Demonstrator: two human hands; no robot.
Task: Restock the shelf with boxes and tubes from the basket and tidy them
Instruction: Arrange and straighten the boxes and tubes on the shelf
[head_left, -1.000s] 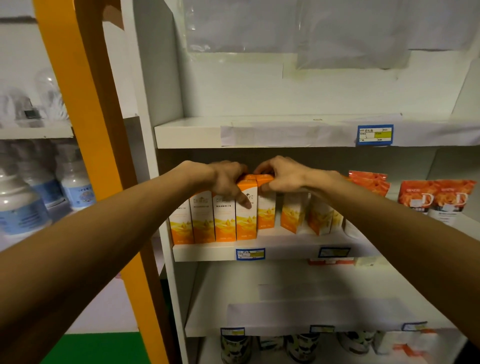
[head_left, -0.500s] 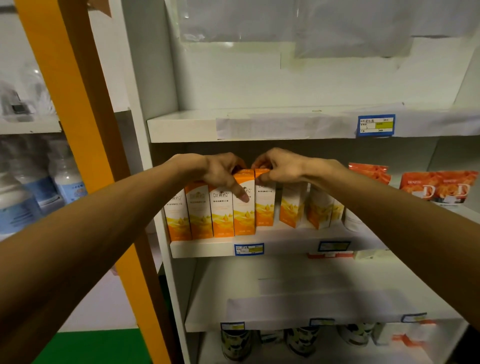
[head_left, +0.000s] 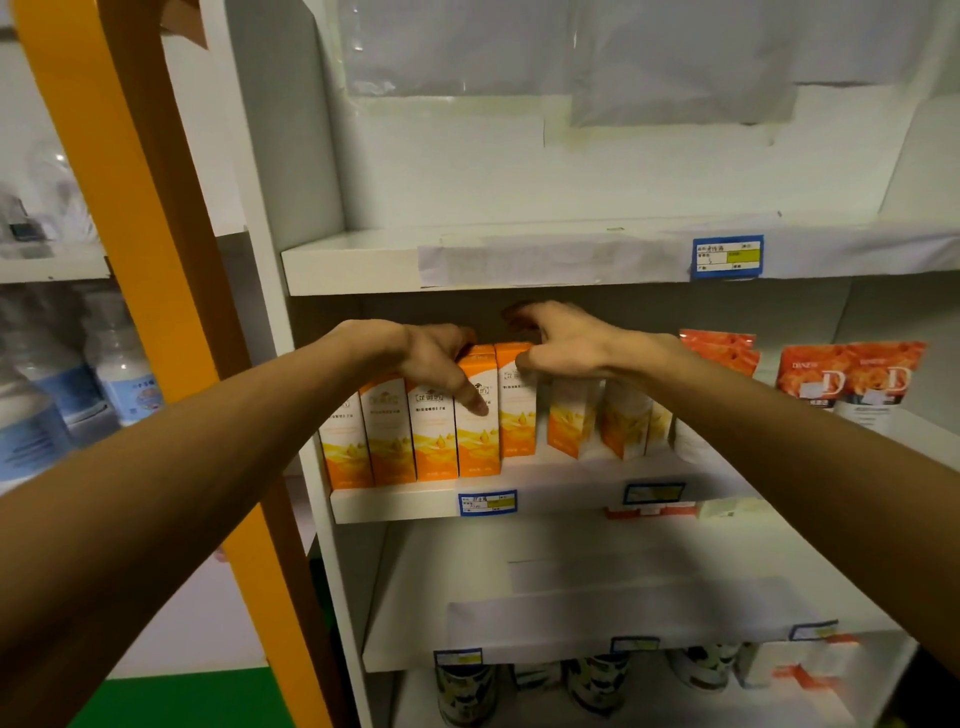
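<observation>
A row of tall orange-and-white boxes (head_left: 389, 436) stands along the front of the middle shelf (head_left: 561, 501). My left hand (head_left: 426, 353) grips the fourth box (head_left: 478, 447) from above, thumb pressed on its front face. My right hand (head_left: 571, 343) hovers over the neighbouring box (head_left: 517, 421); its thumb touches the box's top edge and its fingers are spread and lifted. More of the same boxes (head_left: 571, 423) stand to the right, turned at an angle. No basket or tubes are in view.
Orange pouches (head_left: 852, 374) stand at the right end of the shelf. The shelf board above (head_left: 363, 260) hangs close over my hands. An orange upright (head_left: 156, 249) rises at left, with white bottles (head_left: 124, 379) behind it. Cans (head_left: 462, 686) sit on the bottom shelf.
My right hand's fingers have lifted off the box top and spread apart. My left hand keeps its hold on the fourth box. The camera view has shifted slightly.
</observation>
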